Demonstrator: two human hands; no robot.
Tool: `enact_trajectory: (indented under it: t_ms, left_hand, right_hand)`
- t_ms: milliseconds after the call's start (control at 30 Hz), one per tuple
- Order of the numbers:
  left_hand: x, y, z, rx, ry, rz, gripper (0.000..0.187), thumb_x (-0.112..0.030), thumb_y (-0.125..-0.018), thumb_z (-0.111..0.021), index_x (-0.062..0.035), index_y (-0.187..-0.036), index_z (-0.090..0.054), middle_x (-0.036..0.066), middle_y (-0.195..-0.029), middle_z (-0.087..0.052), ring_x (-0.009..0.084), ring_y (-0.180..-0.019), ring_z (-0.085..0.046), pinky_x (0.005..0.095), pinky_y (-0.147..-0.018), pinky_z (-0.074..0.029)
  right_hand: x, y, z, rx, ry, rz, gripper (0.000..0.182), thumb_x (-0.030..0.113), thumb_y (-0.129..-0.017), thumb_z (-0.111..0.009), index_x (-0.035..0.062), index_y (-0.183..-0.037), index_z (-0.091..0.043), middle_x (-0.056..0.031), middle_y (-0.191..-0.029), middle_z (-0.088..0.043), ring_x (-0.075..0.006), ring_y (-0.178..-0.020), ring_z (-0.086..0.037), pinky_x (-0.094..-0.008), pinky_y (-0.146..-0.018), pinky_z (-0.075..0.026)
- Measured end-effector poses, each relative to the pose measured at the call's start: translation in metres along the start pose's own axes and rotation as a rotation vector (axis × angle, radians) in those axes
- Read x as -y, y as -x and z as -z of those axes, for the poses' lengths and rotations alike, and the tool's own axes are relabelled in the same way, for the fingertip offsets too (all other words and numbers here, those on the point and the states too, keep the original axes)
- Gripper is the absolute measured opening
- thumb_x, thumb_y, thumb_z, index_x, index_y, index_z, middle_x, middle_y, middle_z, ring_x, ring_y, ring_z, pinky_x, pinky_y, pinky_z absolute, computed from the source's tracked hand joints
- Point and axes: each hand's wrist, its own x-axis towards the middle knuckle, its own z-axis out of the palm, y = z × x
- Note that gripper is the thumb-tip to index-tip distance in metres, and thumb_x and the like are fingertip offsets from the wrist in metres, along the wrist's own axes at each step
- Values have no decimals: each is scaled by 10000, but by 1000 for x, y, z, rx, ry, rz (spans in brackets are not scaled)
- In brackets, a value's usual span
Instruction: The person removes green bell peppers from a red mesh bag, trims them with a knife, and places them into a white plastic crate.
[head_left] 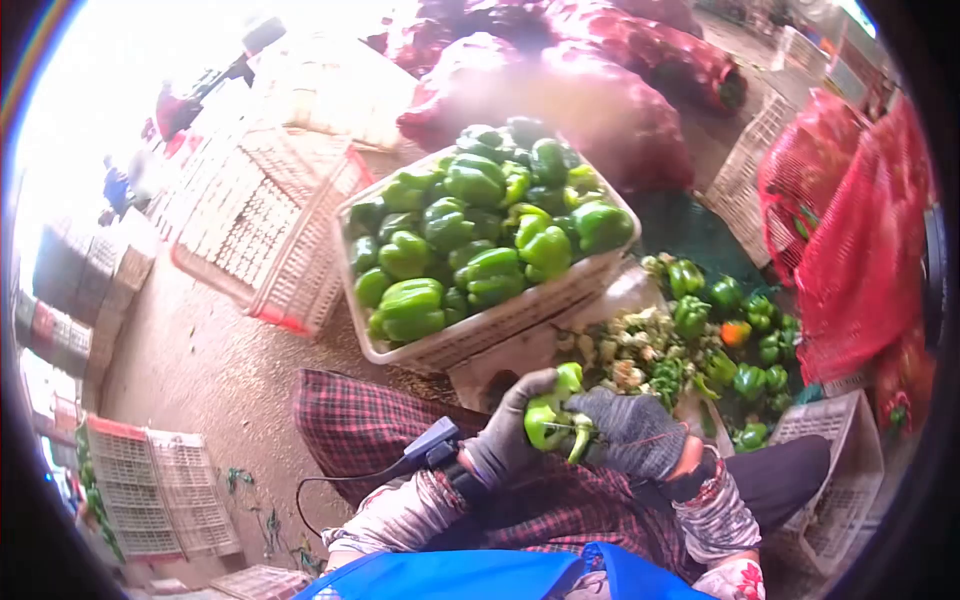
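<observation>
In front of my lap, my left hand (513,430), in a grey glove, grips a green bell pepper (545,422) whose stem points down and to the right. Pressed against the pepper's right side is my right hand (632,430), also gloved, with its fingers curled closed. A thin dark line shows near the stem, but whatever the right fingers hold is hidden. Just beyond both hands stands a white plastic crate (480,340) heaped with green bell peppers (475,180).
Trimmings (630,350) and loose peppers (690,315) lie on the ground to the right, one partly orange (735,332). A red mesh sack (860,230) and a crate (835,470) stand further right. Another crate (265,220) sits left; full sacks (560,100) lie behind.
</observation>
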Motion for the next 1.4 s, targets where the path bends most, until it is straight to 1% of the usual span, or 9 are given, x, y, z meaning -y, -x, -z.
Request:
enact_trajectory:
  t_ms: [200,300,400,500,633,700,800,900,1400]
  left_hand:
    - [-121,57,-1,-297,-565,-952,452,-343,-931,-618,-58,-1274,-545,124,-1063,-641,212,-802,-664,348,-679,-599]
    - [-171,63,0,-582,-791,-1473,451,-348,-928,-621,-50,-1262,-564,113,-1075,-640,183,-776,-659,287,-669,-592]
    - [-186,8,130,-1088,-1285,-1232,467,-363,-921,-613,-62,-1277,-589,144,-1155,-596,261,-1094,-569,423,-929,-505]
    - [-175,11,104,-1312,-1480,-1207,436,-392,-944,-593,-72,-1236,-643,164,-1170,-603,292,-1123,-549,414,-945,-457]
    - [-204,29,134,-900,-1298,-1021,451,-401,-973,-561,-51,-1249,-628,172,-1124,-641,315,-1058,-584,417,-942,-458]
    - [-216,51,92,-1044,-1507,-748,459,-410,-987,-546,-41,-1249,-623,169,-1102,-657,320,-1034,-595,413,-937,-460]
    - [-223,5,124,-1051,-1446,-1017,394,-262,-930,-544,-45,-1251,-616,189,-1270,-593,358,-1139,-565,420,-1004,-434]
    - [-210,2,112,-1188,-1510,-973,440,-144,-841,-516,-66,-1263,-613,217,-1371,-518,390,-1225,-516,439,-1074,-389]
    - [-220,-35,121,-1396,-2227,-959,566,-113,-864,-573,-20,-1411,-464,180,-1442,-474,336,-1391,-389,430,-1172,-291]
  right_hand:
    - [-5,-11,0,-352,-584,-210,425,38,-764,-791,53,-1158,-632,-63,-956,-669,-170,-816,-671,-307,-713,-553]
    - [-19,-5,0,-390,-163,-215,403,22,-773,-781,48,-1146,-632,-61,-965,-668,-151,-831,-663,-300,-717,-549]
    - [-25,-6,-15,-408,-325,-356,411,47,-751,-799,40,-1130,-641,-87,-979,-662,-185,-859,-655,-320,-754,-537]
    - [-28,-17,-14,-365,-368,-419,459,40,-739,-799,44,-1168,-637,-94,-1002,-663,-197,-896,-648,-325,-799,-529]
    - [-47,-40,-30,-439,-426,-326,503,23,-757,-775,55,-1236,-627,-106,-1068,-656,-203,-950,-638,-327,-851,-518]
    - [-38,-74,-36,-501,-483,-183,469,59,-814,-733,58,-1268,-614,-118,-1108,-639,-209,-961,-626,-323,-859,-515]
    - [4,-169,-33,-639,-506,-7,434,185,-897,-697,62,-1298,-587,-91,-1039,-640,-209,-889,-625,-324,-805,-526]
    - [24,-258,-76,-398,-933,-333,536,401,-914,-667,95,-1339,-557,-148,-1110,-641,-232,-953,-641,-373,-798,-519]
    - [-6,-319,-133,-189,-439,-414,505,376,-888,-688,105,-1298,-573,-227,-1098,-648,-398,-996,-641,-432,-853,-514]
